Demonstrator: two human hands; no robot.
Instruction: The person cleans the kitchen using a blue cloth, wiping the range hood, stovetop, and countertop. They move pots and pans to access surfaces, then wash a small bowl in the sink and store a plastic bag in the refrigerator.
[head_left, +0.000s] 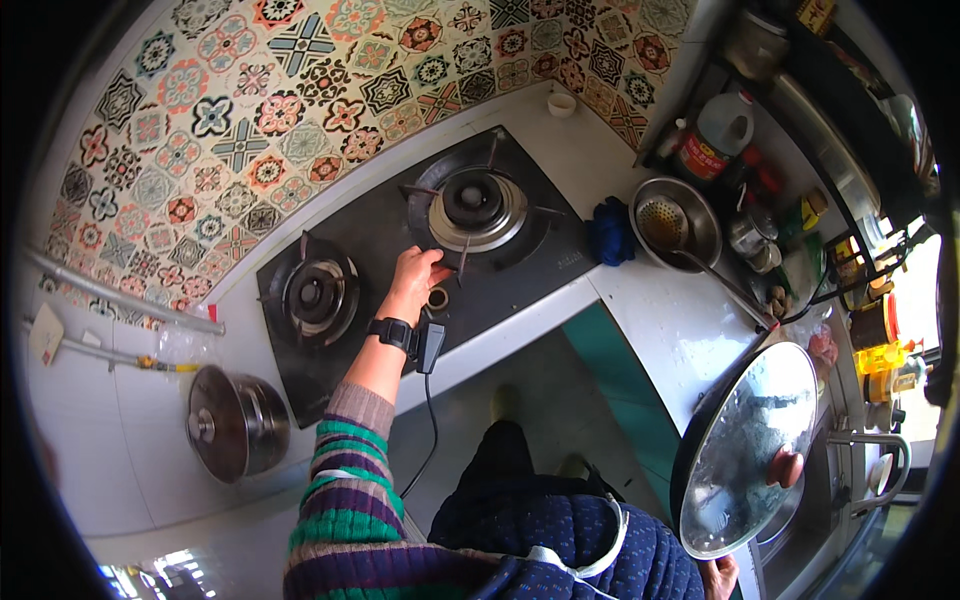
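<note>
My left hand (414, 279), below a striped sleeve, reaches over the black glass gas hob (375, 225). Its thumb and fingers pinch the near left edge of the dark pan support (448, 264) around the right burner (472, 196). A round control knob (437, 299) sits just below these fingers. At the lower right, my right hand (720, 576) holds a dark wok (694, 442), its grip mostly hidden. A glass lid (750, 457) with a brown knob covers the wok, which tilts in view. The left burner (313, 294) carries no pot.
A lidded steel pot (240, 424) stands left of the hob. To the right are a blue cloth (611, 231), a steel bowl (709, 202) holding a perforated ladle (661, 222), and a bottle rack (814, 150). A sink tap (892, 442) lies beyond the wok. A white cup (561, 105) occupies the back corner.
</note>
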